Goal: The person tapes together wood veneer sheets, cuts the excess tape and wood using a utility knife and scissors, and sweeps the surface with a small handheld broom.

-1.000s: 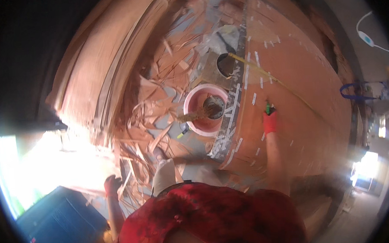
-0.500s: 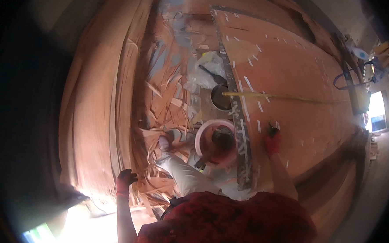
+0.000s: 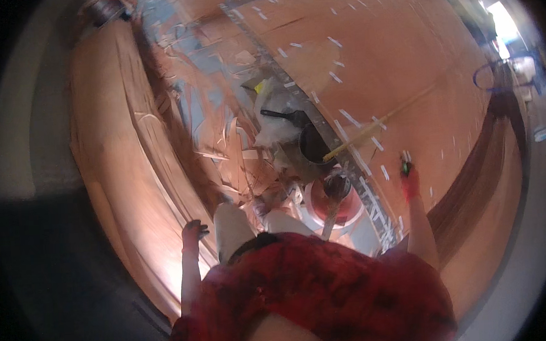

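Gloved right hand [image 3: 409, 180] pinches a small green object [image 3: 404, 167] over smooth veneer sheet [image 3: 403, 59]; left hand [image 3: 193, 231] spread

Strong fisheye distortion is seen throughout: straight edges are bent toward the rim, and the corners are cut off by a black circular vignette. A warm orange-red cast is laid over the whole scene. The brightest light is admitted from the far right, where a small patch is blown out to white glare. A softer glow is thrown on the stacked veneer sheets [image 3: 130, 147] at the left. The near left is sunk in deep shadow, with detail lost. Softness and smear are noted toward the rim; the centre is rendered moderately sharp. The red shirt [image 3: 316, 292], nearest the lens, is blurred.
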Tool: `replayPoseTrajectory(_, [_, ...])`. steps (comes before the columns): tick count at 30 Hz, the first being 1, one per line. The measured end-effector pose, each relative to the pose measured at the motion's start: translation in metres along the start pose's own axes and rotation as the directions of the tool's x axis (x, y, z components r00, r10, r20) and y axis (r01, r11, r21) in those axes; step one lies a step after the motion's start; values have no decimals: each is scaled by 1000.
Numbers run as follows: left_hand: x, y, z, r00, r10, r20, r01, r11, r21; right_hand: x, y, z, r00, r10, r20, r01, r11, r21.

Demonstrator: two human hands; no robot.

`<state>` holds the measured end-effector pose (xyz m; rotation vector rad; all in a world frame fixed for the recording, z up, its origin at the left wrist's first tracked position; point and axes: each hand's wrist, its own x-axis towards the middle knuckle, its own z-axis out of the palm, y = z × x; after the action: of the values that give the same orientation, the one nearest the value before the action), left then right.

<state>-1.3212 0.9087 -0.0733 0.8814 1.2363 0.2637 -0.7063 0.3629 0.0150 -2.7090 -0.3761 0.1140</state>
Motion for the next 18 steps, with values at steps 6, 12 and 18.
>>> replayPoseTrajectory(6, [115, 143, 27, 995, 2, 96, -30, 957, 288, -9, -89, 3, 939, 319, -124, -236, 865, 443])
replayPoseTrajectory(12, [250, 255, 87, 938, -54, 343, -72, 937, 342, -37, -212, 38, 829, 555, -64, -257, 480, 839])
replayPoseTrajectory(18, [346, 339, 174, 856, -165, 490, -83, 891, 446, -58, -296, 101, 618, 763, -190, -583, 607, 540])
